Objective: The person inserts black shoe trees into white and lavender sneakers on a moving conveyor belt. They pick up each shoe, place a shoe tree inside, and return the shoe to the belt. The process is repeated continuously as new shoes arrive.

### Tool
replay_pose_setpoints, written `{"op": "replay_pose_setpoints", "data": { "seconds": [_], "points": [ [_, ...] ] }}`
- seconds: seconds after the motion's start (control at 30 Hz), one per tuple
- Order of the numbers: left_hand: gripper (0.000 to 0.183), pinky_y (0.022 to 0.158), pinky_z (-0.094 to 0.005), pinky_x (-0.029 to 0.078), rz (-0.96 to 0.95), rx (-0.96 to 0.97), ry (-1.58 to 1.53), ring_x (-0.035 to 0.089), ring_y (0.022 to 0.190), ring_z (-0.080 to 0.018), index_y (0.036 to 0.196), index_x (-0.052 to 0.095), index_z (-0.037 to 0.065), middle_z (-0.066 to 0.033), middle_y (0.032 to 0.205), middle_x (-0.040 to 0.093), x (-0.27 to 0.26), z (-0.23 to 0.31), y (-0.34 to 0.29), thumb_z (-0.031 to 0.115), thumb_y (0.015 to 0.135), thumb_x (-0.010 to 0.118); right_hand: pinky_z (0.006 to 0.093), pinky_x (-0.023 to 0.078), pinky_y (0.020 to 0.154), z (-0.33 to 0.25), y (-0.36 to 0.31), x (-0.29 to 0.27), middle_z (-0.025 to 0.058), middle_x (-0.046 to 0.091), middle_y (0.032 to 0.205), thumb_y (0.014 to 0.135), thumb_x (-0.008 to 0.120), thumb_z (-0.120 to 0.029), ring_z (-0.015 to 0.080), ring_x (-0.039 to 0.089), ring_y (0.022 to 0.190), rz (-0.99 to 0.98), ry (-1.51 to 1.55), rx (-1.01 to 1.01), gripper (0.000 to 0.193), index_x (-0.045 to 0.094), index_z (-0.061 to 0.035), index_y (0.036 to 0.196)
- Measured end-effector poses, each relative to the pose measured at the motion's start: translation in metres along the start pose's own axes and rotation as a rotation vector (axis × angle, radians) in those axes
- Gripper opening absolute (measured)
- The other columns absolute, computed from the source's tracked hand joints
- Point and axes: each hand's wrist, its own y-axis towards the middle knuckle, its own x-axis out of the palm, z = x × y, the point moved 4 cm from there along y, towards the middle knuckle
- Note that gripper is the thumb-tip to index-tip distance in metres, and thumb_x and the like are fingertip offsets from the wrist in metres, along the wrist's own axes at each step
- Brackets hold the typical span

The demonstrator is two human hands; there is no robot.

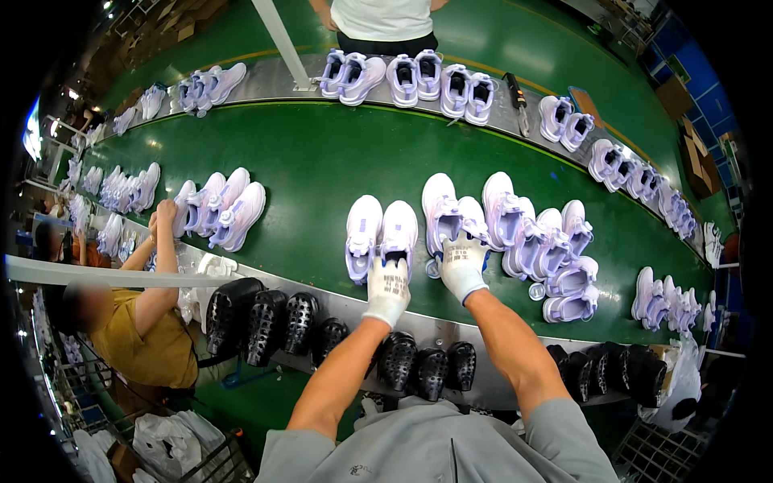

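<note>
My left hand (389,288), in a white glove with dark fingertips, has its fingers hooked into the opening of a pale lilac-white sneaker (398,228) and grips its heel end. Close beside that shoe on the left lies another sneaker (364,229) of the same kind. My right hand (465,264), gloved alike, is closed on the heel end of a sneaker (472,219), partly hidden by the glove. Touching it on the left is one more sneaker (440,205). All of them rest on the green work surface (322,169), toes pointing away from me.
Several sneakers (531,241) cluster right of my right hand, with a small clear round piece (537,291). More stand on the far metal ledge (278,88). Black perforated shoe forms (397,362) line the near edge. A co-worker (145,338) handles shoes at left; another person (385,20) stands opposite.
</note>
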Motion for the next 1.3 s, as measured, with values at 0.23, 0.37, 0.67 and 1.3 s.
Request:
{"op": "replay_pose_setpoints", "data": {
  "seconds": [0.23, 0.37, 0.67, 1.3],
  "points": [
    [0.029, 0.09, -0.051, 0.046, -0.11, 0.172, 0.021, 0.053, 0.116, -0.0345, 0.109, 0.066, 0.008, -0.0121, 0.111, 0.067, 0.01, 0.045, 0.026, 0.015, 0.082, 0.064, 0.0533, 0.049, 0.092, 0.067, -0.009, 0.014, 0.0137, 0.06, 0.128, 0.086, 0.069, -0.039, 0.0358, 0.061, 0.115, -0.05, -0.022, 0.037, 0.035, 0.073, -0.0173, 0.113],
    [0.026, 0.092, -0.0485, 0.044, -0.213, 0.171, -0.011, 0.054, 0.114, -0.0318, 0.109, 0.067, 0.009, -0.0121, 0.112, 0.067, -0.002, 0.059, 0.013, 0.017, 0.084, 0.064, 0.0529, 0.049, 0.094, 0.118, -0.026, -0.001, 0.0142, 0.06, 0.128, 0.084, 0.07, -0.042, 0.0366, 0.06, 0.116, -0.038, -0.118, 0.116, 0.036, 0.074, -0.0173, 0.111],
    [0.018, 0.087, -0.0469, 0.044, -0.11, -0.002, -0.047, 0.055, 0.103, -0.0325, 0.093, 0.073, 0.013, -0.0084, 0.1, 0.069, -0.01, 0.048, -0.009, 0.021, 0.077, 0.072, 0.0417, 0.055, 0.088, 0.03, -0.004, -0.049, 0.0131, 0.062, 0.124, 0.083, 0.066, -0.016, 0.0318, 0.067, 0.103, 0.251, 0.268, -0.823, 0.049, 0.058, -0.0108, 0.131],
    [0.039, 0.103, -0.0469, 0.035, 0.02, -0.472, -0.418, 0.06, 0.104, -0.0336, 0.097, 0.071, 0.004, -0.016, 0.105, 0.071, 0.048, 0.022, 0.0, 0.035, 0.097, 0.048, 0.0469, 0.038, 0.108, 0.002, -0.048, 0.026, 0.0144, 0.05, 0.144, 0.075, 0.067, -0.01, 0.034, 0.046, 0.134, 0.151, 0.296, -0.545, 0.066, 0.051, -0.0055, 0.139]
  ]
}}
